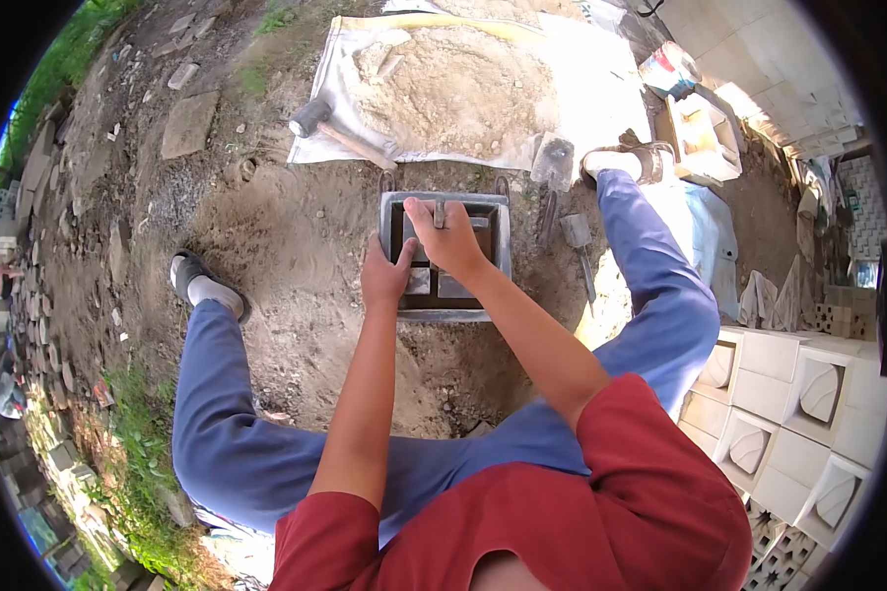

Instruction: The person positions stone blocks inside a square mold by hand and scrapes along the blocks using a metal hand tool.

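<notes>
Head view: gray mold [506, 258] on dirt [306, 295]
Right grip [447, 234]: grasping gray handle [440, 213]
Left grip [388, 274]: at mold's left rim, cannot tell whether clenched

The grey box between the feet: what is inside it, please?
Inside the box: flat grey pieces, some set apart. The right hand and left hand hide what lies beneath them.
</notes>
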Demonstrator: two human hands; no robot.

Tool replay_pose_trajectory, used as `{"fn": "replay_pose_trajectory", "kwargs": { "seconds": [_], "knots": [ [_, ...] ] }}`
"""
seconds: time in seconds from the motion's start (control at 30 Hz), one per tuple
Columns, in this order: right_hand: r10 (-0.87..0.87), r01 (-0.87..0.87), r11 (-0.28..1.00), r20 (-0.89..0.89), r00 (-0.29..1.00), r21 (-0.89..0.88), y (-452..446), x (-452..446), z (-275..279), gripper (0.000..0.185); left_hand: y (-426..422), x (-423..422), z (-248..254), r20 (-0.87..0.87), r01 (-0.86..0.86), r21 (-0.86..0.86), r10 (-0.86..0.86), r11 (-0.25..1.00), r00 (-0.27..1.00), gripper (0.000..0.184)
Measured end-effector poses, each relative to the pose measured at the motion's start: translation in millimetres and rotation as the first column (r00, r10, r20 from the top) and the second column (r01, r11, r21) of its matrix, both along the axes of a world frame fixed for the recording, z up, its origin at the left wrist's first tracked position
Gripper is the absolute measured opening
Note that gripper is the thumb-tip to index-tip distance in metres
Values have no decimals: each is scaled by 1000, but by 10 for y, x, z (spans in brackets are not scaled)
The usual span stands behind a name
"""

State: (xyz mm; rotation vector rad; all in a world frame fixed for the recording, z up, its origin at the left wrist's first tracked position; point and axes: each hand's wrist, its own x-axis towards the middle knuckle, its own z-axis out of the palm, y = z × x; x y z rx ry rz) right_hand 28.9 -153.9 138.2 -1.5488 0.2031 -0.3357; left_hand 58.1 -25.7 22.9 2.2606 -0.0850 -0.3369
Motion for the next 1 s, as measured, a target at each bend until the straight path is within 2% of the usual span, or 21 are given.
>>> {"fn": "replay_pose_trajectory", "kwargs": {
  "seconds": [0.1, 0.2, 0.23, 0.27, 0.33, 0.4, 0.47, 0.5, 0.53, 0.6, 0.73, 0.77, 0.8, 0.87, 0.93, 1.0],
  "knots": [
    [-74, 72, 997, -47, 996, -29, -64, -11, 151, 52, -8, -15, 58, -8, 27, 74, -26, 997, 1000, 82],
    [-59, 59, 998, -47, 997, -6, 28, -171, 23, 52, -20, -27, 20, 35, 7, 111, -11, 994, 999, 84],
    [-34, 34, 995, -5, 999, -94, 69, -206, -26, 52, -19, -27, 41, 23, 15, 112, -17, 994, 1000, 84],
    [-32, 31, 995, -3, 999, -96, 27, -201, -71, 52, -24, -25, 54, 25, 12, 110, -15, 994, 1000, 84],
    [-9, 9, 1000, -74, 997, -1, -18, -161, 66, 50, -30, -41, 60, 23, 3, 115, -6, 993, 1000, 87],
    [-31, 31, 1000, -41, 999, 1, 1, -186, 130, 50, -39, -35, 60, 0, 5, 123, -5, 992, 1000, 88],
    [2, -2, 1000, -8, 1000, -5, 70, -304, 142, 50, -20, -20, 96, -20, 6, 136, -3, 991, 1000, 89],
    [26, -30, 996, -45, 999, -86, 101, -352, -14, 50, -20, -26, 120, -43, 7, 143, -1, 990, 999, 90],
    [28, -32, 996, -44, 999, -88, 98, -344, -45, 50, -31, -25, 126, -62, 7, 147, 3, 989, 998, 91],
    [156, -166, 978, -90, 984, -126, 66, -259, -25, 49, -34, 3, 117, -43, -6, 144, 12, 990, 999, 91],
    [74, -81, 994, -88, 993, -74, 123, -411, 147, 45, -53, -49, 150, 5, -35, 131, 35, 991, 999, 90],
    [84, -84, 996, -114, 990, 2, 140, -452, 78, 45, -36, -58, 211, -14, 1, 113, 1, 994, 1000, 83],
    [89, -89, 996, -124, 988, 6, 158, -480, -22, 45, -33, -101, 190, -24, -3, 116, 6, 993, 1000, 83],
    [190, -197, 979, -104, 976, -58, 146, -427, -165, 47, -87, -87, 145, 54, -45, 183, 36, 982, 998, 68],
    [190, -194, 978, -72, 979, -69, 175, -426, 53, 49, -108, -91, 167, 108, -59, 170, 41, 984, 993, 61],
    [34, -28, 999, -146, 989, 43, 184, -475, 159, 51, -107, -66, 131, 154, -71, 160, 46, 985, 987, 54]
  ]
}}
